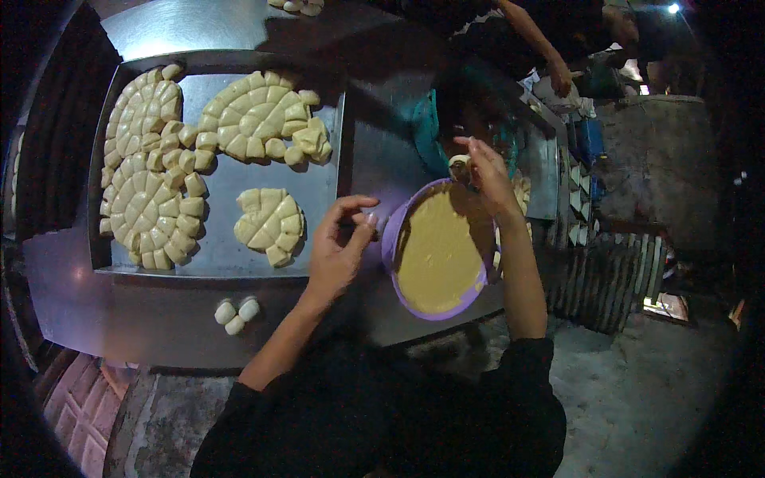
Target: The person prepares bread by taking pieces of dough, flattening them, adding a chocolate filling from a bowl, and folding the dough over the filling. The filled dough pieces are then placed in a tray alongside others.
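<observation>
My left hand [339, 247] is over the metal table between the tray and the purple bowl, its fingers curved and apart, with nothing visible in them. A purple bowl [390, 239] holds a thick pale yellow mixture [438, 255]. Above the bowl's far rim, my right hand [490, 175] has its fingers around a small pale dough piece [460, 166], partly hidden and in shadow. To the left lies a large metal tray [231, 179] with glossy dough pieces [147, 207] grouped in rounded clusters. A smaller dough cluster [271, 225] sits alone near the tray's front right.
Three white dough balls [237, 315] rest near the table's front edge. A teal basin [428, 131] stands beyond the bowl, in shadow. Another person's arm [534, 40] reaches in at the far right. Dark trays [610, 279] stand stacked on the right.
</observation>
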Motion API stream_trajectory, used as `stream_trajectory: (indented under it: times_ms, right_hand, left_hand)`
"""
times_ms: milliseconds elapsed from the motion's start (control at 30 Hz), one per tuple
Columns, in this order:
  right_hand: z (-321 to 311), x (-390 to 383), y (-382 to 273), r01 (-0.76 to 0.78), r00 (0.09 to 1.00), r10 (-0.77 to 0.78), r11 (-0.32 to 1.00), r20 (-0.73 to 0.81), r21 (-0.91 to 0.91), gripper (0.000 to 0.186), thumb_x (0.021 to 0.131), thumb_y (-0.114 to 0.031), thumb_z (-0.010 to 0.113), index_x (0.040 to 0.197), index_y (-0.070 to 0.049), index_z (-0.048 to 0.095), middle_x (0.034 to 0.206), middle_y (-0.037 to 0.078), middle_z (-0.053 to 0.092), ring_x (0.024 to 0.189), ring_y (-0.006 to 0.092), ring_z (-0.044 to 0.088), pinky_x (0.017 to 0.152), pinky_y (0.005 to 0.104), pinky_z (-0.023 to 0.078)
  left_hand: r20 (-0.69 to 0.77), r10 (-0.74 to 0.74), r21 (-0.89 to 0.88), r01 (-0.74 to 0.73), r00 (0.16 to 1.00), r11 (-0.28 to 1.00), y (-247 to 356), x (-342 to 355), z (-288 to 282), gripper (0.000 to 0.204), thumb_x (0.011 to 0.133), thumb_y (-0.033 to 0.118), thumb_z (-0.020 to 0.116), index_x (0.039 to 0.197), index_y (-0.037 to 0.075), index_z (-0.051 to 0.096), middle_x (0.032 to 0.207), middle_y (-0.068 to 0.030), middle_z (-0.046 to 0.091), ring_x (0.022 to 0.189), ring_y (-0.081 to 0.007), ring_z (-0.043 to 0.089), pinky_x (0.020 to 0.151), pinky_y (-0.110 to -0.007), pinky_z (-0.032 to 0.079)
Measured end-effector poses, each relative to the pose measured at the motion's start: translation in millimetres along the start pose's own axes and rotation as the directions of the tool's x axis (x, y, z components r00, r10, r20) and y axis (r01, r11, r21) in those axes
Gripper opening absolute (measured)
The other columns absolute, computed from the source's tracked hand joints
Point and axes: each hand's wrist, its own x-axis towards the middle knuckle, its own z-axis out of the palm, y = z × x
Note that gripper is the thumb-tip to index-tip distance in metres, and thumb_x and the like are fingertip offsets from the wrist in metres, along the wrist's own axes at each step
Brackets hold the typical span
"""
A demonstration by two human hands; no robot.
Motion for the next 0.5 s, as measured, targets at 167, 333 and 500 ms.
stream_trajectory:
  times_ms: [167,333,500]
  right_hand:
    - [61,-95,-43,-0.031,0.944,-0.156,0.834,0.290,0.551,0.042,0.098,-0.015,0.053,0.138,-0.005,0.043,0.111,0.012,0.064,0.094,0.0188,0.066,0.080,0.0323,0.055]
    - [88,-154,-32,0.225,0.904,-0.387,0.791,0.181,0.568,0.048,0.097,-0.006,0.055,0.140,-0.003,0.035,0.111,0.013,0.064,0.094,0.0165,0.065,0.079,0.0286,0.055]
    - [67,-191,-5,0.397,0.850,-0.489,0.839,0.195,0.371,0.035,0.094,-0.008,0.063,0.126,0.001,0.054,0.114,0.010,0.063,0.103,0.0159,0.062,0.084,0.0310,0.054]
  left_hand:
    - [0.087,-0.187,-0.264,0.203,0.979,0.943,6,-18,25,0.037,0.102,0.030,0.052,0.126,0.002,0.054,0.109,-0.0051,0.061,0.100,-0.0116,0.056,0.087,-0.027,0.047]
    - [0.177,-0.362,-0.473,0.401,0.915,0.784,40,-65,36,0.045,0.099,0.047,0.050,0.125,0.010,0.056,0.118,-0.0030,0.061,0.106,-0.0160,0.057,0.090,-0.032,0.045]
    - [0.037,-0.344,-0.546,0.308,0.938,0.779,38,-100,51,0.040,0.096,0.037,0.058,0.122,0.007,0.057,0.117,-0.0028,0.061,0.105,-0.0148,0.058,0.091,-0.031,0.046]
